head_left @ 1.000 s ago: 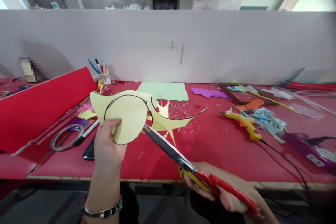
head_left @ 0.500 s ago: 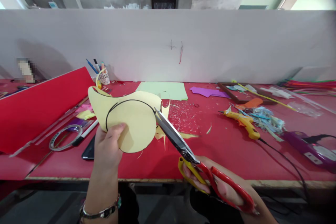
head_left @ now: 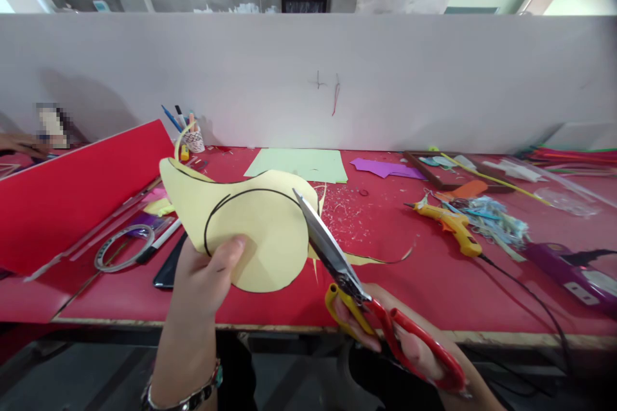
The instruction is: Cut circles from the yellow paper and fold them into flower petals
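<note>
My left hand (head_left: 216,276) grips a sheet of pale yellow paper (head_left: 270,244), thumb on top and fingers underneath. A black circle is drawn on the paper, and its lower right side is cut along a curve. In my right hand (head_left: 380,327) is a pair of scissors (head_left: 332,257) with one red and one yellow handle. The blades lie at the paper's right side, their tips on the upper right of the drawn line. A thin offcut trails rightward from behind the blades.
On the red table (head_left: 366,295), a yellow glue gun (head_left: 448,225) and a purple device (head_left: 569,276) lie right. Green sheets (head_left: 299,165) and purple paper (head_left: 385,168) are farther back. A tape roll (head_left: 103,257), phone (head_left: 168,266) and red board (head_left: 87,199) sit left. Another person's hand (head_left: 19,142) shows far left.
My left hand and the paper have shifted right and slightly down. The scissor tips sit farther along the circle's edge, and the offcut reaches farther right. Another person's hand has appeared far left.
</note>
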Demonstrator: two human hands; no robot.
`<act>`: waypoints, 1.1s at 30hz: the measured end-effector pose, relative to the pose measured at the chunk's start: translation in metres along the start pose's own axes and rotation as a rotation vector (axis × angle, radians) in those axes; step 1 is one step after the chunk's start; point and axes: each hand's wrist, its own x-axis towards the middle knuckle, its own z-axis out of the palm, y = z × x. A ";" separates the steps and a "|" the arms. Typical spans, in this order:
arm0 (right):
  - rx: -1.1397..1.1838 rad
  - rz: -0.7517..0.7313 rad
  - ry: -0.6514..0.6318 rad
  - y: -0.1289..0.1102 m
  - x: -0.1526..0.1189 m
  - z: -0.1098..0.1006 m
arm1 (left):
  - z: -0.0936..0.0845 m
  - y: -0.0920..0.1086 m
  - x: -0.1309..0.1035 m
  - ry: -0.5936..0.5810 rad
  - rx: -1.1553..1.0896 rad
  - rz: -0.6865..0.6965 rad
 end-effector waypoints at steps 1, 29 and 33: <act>0.037 -0.011 -0.013 -0.004 0.001 0.002 | 0.000 -0.002 0.000 0.001 0.010 0.012; 0.002 -0.057 0.084 -0.007 0.002 -0.001 | 0.000 0.001 -0.002 -0.013 0.092 0.103; 0.044 -0.019 0.074 -0.007 -0.001 -0.003 | -0.003 -0.003 0.004 0.019 0.027 0.048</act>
